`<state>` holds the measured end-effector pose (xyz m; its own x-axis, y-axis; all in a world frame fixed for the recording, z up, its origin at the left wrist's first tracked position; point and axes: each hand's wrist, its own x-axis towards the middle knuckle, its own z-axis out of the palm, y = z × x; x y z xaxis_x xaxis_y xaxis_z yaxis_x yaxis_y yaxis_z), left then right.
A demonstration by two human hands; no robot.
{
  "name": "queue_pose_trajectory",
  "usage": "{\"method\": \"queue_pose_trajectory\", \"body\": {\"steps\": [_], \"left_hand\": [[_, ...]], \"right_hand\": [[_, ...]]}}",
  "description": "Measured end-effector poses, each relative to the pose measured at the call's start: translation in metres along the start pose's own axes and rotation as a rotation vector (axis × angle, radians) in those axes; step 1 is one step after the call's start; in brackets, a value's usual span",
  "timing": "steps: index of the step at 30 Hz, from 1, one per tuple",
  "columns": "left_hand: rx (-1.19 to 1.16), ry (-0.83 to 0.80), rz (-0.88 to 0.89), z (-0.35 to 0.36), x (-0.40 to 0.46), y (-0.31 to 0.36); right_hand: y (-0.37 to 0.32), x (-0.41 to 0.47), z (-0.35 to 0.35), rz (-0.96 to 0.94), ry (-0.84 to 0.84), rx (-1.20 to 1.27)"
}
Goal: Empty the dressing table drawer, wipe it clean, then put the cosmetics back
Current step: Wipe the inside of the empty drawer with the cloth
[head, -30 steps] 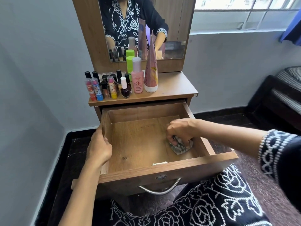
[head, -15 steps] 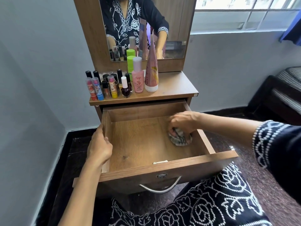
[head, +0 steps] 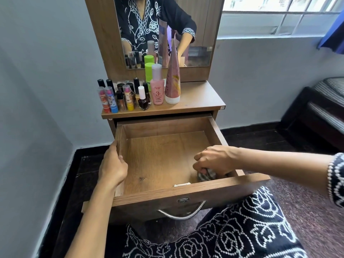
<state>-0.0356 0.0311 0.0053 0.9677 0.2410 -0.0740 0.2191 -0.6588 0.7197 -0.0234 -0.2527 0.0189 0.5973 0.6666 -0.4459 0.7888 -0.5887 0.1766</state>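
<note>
- On the dressing table top (head: 201, 97) we count one pink bottle (head: 157, 90), one tall pink tube (head: 173, 79), one green bottle (head: 149, 71) behind the pink one, and one dark nail polish bottle (head: 143, 98) with a white cap. A cluster of small lipstick-type tubes (head: 111, 97) stands to their left; overlap prevents an exact count.
- Below the top, we see one drawer (head: 186, 190) pulled fully out, with one metal handle (head: 181, 215) on its front. Its floor carries only one cloth (head: 206, 175) and a small pale strip (head: 181, 184) against the front wall.
- We see two hands. The left arm reaches forward along the drawer's left side; the right forearm enters from the right, crossing over the drawer's right wall.
- Our left hand (head: 113, 166) grips the left drawer wall, fingers curled over the outside, thumb on the rim.
- Our right hand (head: 214, 161) is bunched down, fingers curled round the striped cloth, pressing it to the drawer floor in the front right corner, close to the front wall.
</note>
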Motion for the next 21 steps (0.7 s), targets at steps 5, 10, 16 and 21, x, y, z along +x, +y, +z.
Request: {"method": "queue_pose_trajectory", "body": {"steps": [5, 10, 16, 21], "left_hand": [[-0.002, -0.01, -0.004, -0.001, 0.0, 0.0], [-0.004, -0.013, -0.011, 0.0, 0.001, 0.001], [-0.019, -0.012, -0.011, 0.0, 0.002, 0.001], [-0.018, -0.016, -0.01, -0.001, -0.001, -0.001]], "right_hand": [[0.012, 0.005, -0.007, 0.013, -0.091, 0.013], [0.045, 0.027, -0.021, 0.152, -0.124, 0.091], [0.068, 0.045, -0.037, 0.304, -0.059, 0.132], [0.04, 0.029, -0.03, 0.328, -0.052, 0.112]]}}
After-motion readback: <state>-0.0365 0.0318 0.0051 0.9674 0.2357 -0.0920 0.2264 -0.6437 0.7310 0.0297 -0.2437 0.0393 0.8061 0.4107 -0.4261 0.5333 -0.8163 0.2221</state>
